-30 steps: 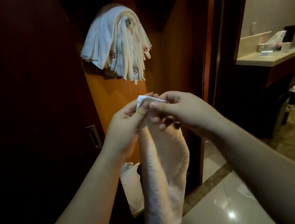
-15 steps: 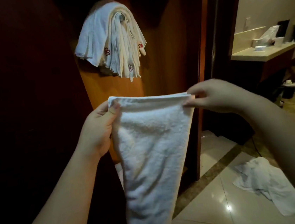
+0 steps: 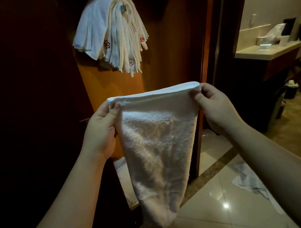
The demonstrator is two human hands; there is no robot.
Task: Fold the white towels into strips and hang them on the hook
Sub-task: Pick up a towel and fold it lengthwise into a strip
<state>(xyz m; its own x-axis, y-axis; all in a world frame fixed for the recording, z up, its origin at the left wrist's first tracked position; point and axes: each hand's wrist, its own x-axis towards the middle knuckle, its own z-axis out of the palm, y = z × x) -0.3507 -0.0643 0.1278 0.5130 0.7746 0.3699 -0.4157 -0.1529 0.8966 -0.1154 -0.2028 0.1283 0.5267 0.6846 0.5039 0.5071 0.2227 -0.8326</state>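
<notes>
- We hold one white towel [image 3: 157,150] in the air before us, in front of the wooden wall panel [image 3: 171,36].
- The grip of our left hand [image 3: 101,130] pinches the top left corner, with the thumb on the near side of the cloth.
- The grip of our right hand [image 3: 214,106] pinches the top right corner in the same way, so both hands grasp the towel and neither is released.
- The top edge runs level from one hand to the other, and the long axis of the towel hangs straight down below the hands.
- The towel becomes narrower toward its bottom end, which hangs above the tiled floor [image 3: 213,215].
- The cloth is soft terry with a rough, fluffy surface, and the top edge looks doubled, like a smooth hem or fold.
- The hook [image 3: 123,8] is above us and a little to the left, so our left hand is nearer to it.
- Many folded towels [image 3: 114,35] already hang over the hook in thin strips; some carry small red flower marks.
- We judge that the next fold brings the two corners together, to make a narrow strip before lifting.
- Another crumpled towel [image 3: 251,179] lies on the floor at the right.
</notes>
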